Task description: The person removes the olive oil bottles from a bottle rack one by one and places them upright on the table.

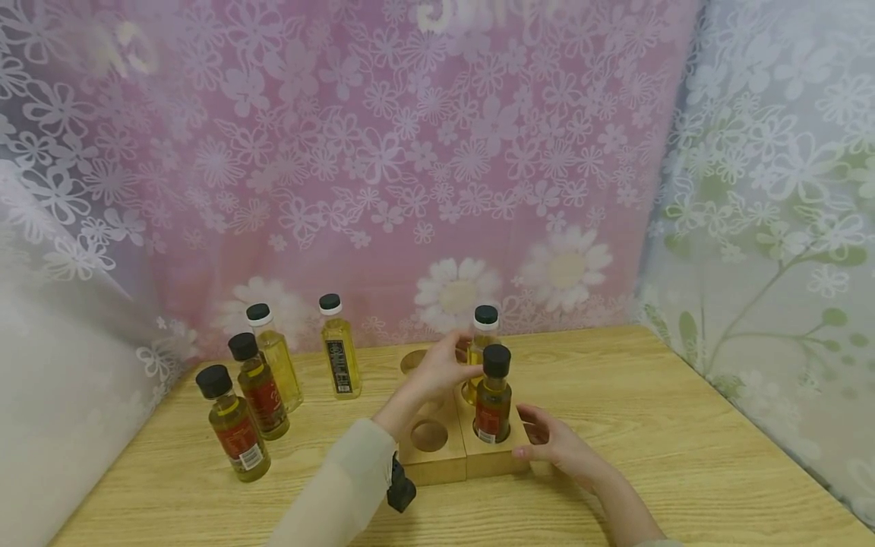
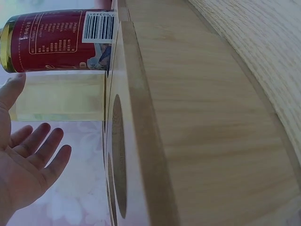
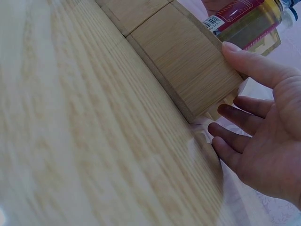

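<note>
My left hand is beside a clear bottle of yellow oil with a dark cap, which stands in the rear hole of the right wooden holder. The left wrist view shows that hand's fingers spread apart and its thumb near the bottles. In the front hole of the same holder stands a dark-capped bottle with a red label. My right hand is at the holder's right side, thumb at its top edge and the other fingers loosely bent, holding nothing.
A second wooden holder with bare round holes adjoins on the left. Farther left on the table stand two red-label bottles and two yellow oil bottles. A flowered curtain hangs behind.
</note>
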The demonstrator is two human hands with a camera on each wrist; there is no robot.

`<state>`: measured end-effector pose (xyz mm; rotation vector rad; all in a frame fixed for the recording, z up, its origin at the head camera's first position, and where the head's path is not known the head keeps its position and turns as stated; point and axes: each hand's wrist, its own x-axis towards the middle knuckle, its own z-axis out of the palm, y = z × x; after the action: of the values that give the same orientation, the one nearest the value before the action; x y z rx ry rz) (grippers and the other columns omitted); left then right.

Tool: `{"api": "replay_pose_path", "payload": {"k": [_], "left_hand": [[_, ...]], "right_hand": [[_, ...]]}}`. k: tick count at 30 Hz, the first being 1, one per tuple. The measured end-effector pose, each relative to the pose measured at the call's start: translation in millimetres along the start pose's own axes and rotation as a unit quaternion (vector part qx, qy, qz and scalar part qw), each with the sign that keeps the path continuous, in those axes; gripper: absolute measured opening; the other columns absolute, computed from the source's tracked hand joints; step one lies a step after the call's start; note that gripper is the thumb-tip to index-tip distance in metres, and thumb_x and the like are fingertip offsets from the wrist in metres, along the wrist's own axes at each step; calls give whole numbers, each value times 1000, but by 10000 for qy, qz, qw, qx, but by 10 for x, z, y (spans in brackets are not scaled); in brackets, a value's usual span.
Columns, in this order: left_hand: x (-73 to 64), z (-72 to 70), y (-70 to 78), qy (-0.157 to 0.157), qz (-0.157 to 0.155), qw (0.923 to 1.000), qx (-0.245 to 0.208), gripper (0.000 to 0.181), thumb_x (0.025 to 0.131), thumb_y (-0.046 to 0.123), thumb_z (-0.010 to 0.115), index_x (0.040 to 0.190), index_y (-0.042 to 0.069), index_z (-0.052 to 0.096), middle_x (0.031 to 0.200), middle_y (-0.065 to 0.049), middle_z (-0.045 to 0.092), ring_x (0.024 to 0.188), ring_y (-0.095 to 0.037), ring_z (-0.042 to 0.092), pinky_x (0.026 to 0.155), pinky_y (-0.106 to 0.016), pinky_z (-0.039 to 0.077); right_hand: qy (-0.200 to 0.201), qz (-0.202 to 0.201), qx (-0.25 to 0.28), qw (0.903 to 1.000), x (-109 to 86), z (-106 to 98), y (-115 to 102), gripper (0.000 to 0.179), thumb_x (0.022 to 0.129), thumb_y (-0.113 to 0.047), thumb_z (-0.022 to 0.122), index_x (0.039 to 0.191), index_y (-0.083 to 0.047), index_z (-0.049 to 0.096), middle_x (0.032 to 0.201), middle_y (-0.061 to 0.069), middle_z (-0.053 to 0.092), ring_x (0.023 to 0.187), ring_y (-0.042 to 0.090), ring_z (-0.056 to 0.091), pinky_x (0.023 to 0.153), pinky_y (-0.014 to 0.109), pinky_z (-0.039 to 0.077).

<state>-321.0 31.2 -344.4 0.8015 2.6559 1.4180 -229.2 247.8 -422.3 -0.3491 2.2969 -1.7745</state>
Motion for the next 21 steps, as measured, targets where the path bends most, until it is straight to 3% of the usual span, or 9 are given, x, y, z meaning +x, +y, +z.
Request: {"api": "replay_pose_path", "payload": {"k": [7,21], "left_hand": [[11,10,30,-10,-21,10000,93,62,80,31,74,132,13,46,121,-9,53,107,-24,52,87,-39,45],[-2,16,47,-41,-21,10000,64,63,82,32,71,134,9,44,130,-10,49,111,-25,50,91,-40,43]], "right_hand": [[3,-26,22,10000,-1,3,1,84,84,-19,69,144,7,17,145,29,22,130,47,26,103,59,23],[24,-19,-33,10000,7,5,0,84,84,-20,70,144,7,18,145,29,22,129,46,28,102,58,25]]}}
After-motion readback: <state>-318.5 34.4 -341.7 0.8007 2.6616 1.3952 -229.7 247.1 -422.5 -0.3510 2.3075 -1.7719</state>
